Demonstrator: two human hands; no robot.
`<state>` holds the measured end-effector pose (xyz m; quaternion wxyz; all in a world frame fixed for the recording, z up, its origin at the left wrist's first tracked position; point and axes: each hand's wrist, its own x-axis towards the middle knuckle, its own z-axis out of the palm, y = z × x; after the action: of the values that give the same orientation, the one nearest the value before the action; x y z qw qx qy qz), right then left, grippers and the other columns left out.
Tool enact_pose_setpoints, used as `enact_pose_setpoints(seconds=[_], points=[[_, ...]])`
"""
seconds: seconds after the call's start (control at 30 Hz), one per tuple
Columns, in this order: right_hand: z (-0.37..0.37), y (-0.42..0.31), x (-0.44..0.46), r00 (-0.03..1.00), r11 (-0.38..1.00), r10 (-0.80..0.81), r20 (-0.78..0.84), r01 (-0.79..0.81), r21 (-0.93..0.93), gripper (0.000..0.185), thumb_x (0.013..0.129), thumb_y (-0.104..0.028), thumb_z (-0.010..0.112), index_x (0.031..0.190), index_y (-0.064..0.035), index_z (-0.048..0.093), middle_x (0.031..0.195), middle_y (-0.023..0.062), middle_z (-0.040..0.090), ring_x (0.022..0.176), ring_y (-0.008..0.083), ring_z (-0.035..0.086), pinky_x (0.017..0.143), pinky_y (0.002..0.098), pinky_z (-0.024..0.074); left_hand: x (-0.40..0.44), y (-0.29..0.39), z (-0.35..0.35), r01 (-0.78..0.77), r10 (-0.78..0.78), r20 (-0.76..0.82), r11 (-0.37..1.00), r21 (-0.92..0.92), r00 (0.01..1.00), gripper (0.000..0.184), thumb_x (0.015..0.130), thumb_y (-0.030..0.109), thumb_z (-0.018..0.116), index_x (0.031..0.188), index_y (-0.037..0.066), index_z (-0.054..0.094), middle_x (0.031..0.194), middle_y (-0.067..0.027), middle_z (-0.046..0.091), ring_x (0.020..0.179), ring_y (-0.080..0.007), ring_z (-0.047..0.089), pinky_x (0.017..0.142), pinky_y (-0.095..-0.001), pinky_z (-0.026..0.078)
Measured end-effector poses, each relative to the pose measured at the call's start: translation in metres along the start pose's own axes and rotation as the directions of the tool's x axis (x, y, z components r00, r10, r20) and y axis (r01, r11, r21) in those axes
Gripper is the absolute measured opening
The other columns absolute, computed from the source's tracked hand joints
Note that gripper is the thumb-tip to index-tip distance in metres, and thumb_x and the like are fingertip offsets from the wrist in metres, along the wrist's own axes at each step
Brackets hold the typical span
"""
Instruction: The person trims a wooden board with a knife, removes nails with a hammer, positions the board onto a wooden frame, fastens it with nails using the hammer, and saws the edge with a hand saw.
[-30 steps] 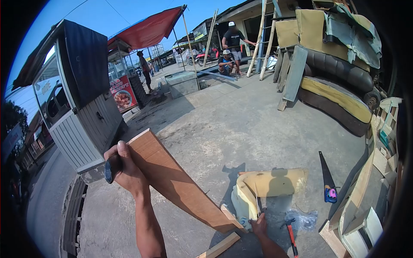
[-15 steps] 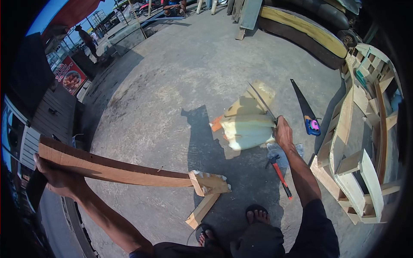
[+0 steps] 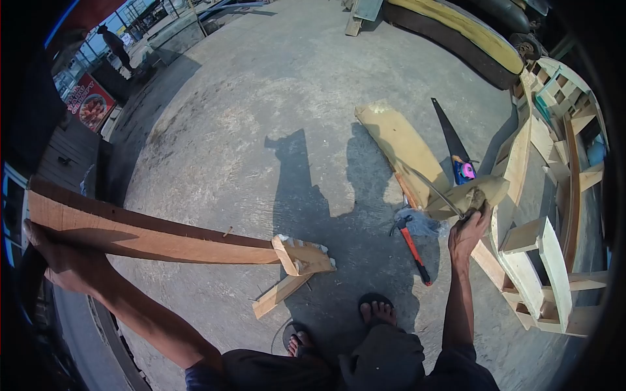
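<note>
My left hand (image 3: 68, 260) is closed around the far end of a long reddish wooden board (image 3: 150, 234), with a dark object against the palm. A small wood block (image 3: 306, 256) is joined at the board's other end, above a short wood piece (image 3: 282, 295). My right hand (image 3: 469, 229) is closed on a long thin blade (image 3: 427, 184) and touches the folded end of a yellowish foam piece (image 3: 466, 195). The foam's flat part (image 3: 404, 143) lies on the concrete with an orange-brown strip along its edge.
A red-handled hammer (image 3: 414, 251) lies beside a clear plastic bag (image 3: 422, 223). Beyond the foam lies a handsaw (image 3: 448, 133) with a pink and blue item at its handle. Wooden frames (image 3: 538, 260) stand right, a sofa (image 3: 456, 32) behind. A person (image 3: 116, 49) stands far left.
The view has tilted down. The foam has been pulled right and turned, its near end lifted by my right hand with the blade. The board in my left hand has swung lower and more level.
</note>
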<state>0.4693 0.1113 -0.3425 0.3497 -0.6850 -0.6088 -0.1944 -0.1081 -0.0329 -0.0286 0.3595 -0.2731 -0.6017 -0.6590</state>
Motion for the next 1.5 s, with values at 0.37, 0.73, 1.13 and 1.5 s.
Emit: enact_pose_setpoints(seconds=[0.37,0.73,1.13,1.5], points=[[-0.074,0.035,-0.13,0.694,0.865,0.494,0.524,-0.457,-0.21,0.033,0.087,-0.014,0.061,0.117,-0.006,0.05,0.127,0.0243,0.056,0.095,0.0482,0.065,0.08,0.0538,0.0528,-0.006,0.01,-0.006,-0.393,0.338,0.203,0.823,0.41,0.919,0.041,0.105,0.023,0.045,0.144,0.01,0.048,0.108,-0.0171,0.073,0.083,-0.0239,0.076,0.068,-0.0319,0.064],[-0.01,-0.05,-0.089,0.266,0.478,0.261,0.928,-0.871,0.115,0.031,0.096,-0.027,0.062,0.107,0.001,0.059,0.072,0.0111,0.064,0.059,0.018,0.064,0.052,0.0372,0.0513,-0.039,0.072,0.019,0.076,-0.054,0.105,0.972,-0.222,0.993,0.052,0.102,0.051,0.052,0.115,0.004,0.069,0.089,-0.006,0.071,0.078,-0.0079,0.068,0.071,-0.0244,0.054],[0.053,-0.048,-0.042,0.895,0.971,-0.099,0.434,-0.01,0.241,0.025,0.084,-0.016,0.064,0.106,-0.0051,0.069,0.096,0.0172,0.069,0.091,0.0354,0.066,0.08,0.0462,0.0519,-0.032,0.079,0.022,-0.187,0.188,-0.012,0.97,-0.158,0.982,0.032,0.098,0.035,0.067,0.099,0.004,0.072,0.082,-0.0029,0.067,0.079,-0.0102,0.06,0.079,-0.0286,0.049],[0.027,-0.245,-0.29,0.25,0.266,-0.955,0.16,0.482,0.835,0.04,0.093,-0.019,0.05,0.132,-0.0099,0.055,0.129,0.0102,0.055,0.122,0.0305,0.053,0.101,0.0562,0.0408,-0.04,0.08,0.029,-0.272,0.284,0.094,0.954,-0.127,0.954,0.032,0.094,0.029,0.073,0.116,0.008,0.066,0.108,-0.0049,0.065,0.102,-0.0168,0.06,0.093,-0.0318,0.048]])
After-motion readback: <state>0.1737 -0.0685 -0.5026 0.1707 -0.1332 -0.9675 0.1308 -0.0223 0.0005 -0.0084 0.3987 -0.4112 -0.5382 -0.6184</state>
